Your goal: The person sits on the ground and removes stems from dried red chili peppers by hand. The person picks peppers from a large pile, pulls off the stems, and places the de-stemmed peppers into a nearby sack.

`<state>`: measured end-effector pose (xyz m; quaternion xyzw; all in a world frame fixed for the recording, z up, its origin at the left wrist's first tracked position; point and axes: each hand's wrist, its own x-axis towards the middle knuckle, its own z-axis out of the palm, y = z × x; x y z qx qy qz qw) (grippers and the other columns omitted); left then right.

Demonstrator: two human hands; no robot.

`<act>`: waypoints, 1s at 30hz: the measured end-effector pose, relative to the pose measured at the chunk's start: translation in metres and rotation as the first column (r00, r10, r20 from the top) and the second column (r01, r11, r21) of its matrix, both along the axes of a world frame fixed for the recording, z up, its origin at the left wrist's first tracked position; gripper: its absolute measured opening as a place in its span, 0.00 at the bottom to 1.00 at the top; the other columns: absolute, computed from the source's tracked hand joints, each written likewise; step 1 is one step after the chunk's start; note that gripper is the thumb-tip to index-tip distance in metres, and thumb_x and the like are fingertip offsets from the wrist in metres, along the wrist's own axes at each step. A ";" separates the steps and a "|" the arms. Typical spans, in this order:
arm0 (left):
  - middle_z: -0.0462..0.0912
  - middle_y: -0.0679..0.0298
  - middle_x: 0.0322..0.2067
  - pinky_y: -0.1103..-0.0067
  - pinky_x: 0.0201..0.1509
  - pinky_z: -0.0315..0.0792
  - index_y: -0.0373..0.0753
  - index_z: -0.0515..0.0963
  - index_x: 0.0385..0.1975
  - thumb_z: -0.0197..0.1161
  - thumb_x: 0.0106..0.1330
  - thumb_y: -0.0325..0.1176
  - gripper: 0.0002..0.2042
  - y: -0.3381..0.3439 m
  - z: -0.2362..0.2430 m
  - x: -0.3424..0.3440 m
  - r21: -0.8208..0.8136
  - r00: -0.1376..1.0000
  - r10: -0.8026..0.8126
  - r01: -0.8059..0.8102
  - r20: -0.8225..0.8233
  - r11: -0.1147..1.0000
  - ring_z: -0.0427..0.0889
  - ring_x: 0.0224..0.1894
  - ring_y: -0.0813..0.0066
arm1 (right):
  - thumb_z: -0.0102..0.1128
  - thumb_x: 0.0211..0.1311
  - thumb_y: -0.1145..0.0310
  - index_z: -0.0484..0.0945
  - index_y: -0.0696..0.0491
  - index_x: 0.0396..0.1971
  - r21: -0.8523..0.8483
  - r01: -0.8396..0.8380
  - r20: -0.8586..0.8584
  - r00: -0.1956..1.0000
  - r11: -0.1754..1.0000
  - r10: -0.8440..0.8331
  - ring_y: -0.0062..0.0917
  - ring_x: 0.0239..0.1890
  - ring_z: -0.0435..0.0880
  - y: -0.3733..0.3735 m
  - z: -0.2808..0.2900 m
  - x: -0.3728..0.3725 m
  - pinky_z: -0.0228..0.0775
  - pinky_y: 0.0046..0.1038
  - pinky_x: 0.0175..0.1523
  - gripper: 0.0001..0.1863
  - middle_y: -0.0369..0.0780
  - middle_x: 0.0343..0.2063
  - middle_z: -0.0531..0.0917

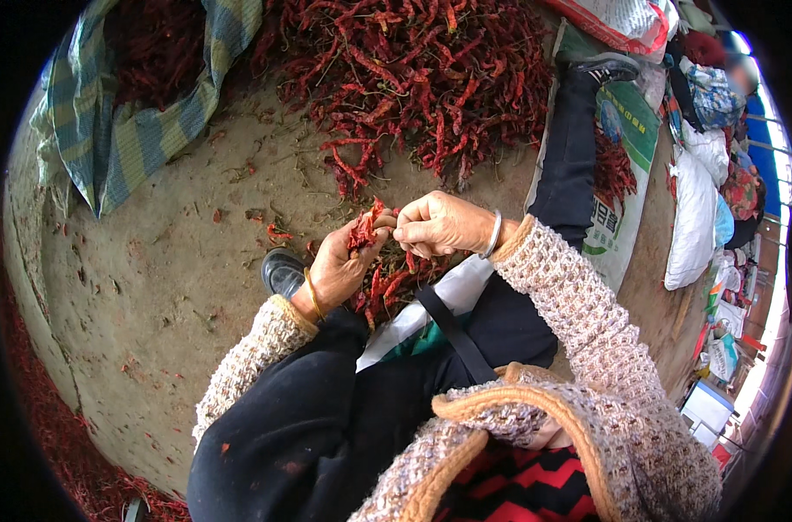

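My left hand (337,268), with a yellow bangle at its wrist, is closed around a few dried red chilies (362,231). Right beside it, my right hand (446,224), wearing a silver bangle, has thumb and fingers pinched together at the edge of those chilies. Whatever its fingertips grip is too small and covered to make out. Below both hands, more dried chilies (385,289) lie between my legs, next to a white and green sack (457,291). Just ahead of my hands spreads a big heap of dried red chilies (431,83) with stems.
A blue, green and cream checked sack (152,130) holding chilies stands open at the far left. Stem bits litter the concrete floor (152,287). More chilies (43,418) line the lower left. My right leg stretches over a printed sack (618,226). White sacks (696,209) and a person sit at right.
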<state>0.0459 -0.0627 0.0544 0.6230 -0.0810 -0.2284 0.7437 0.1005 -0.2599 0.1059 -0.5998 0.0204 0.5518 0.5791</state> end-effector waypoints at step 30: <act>0.71 0.64 0.25 0.83 0.22 0.66 0.38 0.67 0.30 0.47 0.67 0.35 0.08 0.008 0.021 0.003 -0.368 0.784 -0.042 -0.243 -0.619 0.897 0.71 0.27 0.76 | 0.49 0.62 0.58 0.72 0.52 0.35 -0.920 -0.006 0.354 0.414 0.391 0.839 0.37 0.22 0.81 -0.048 -0.065 -0.030 0.72 0.35 0.25 0.12 0.43 0.18 0.80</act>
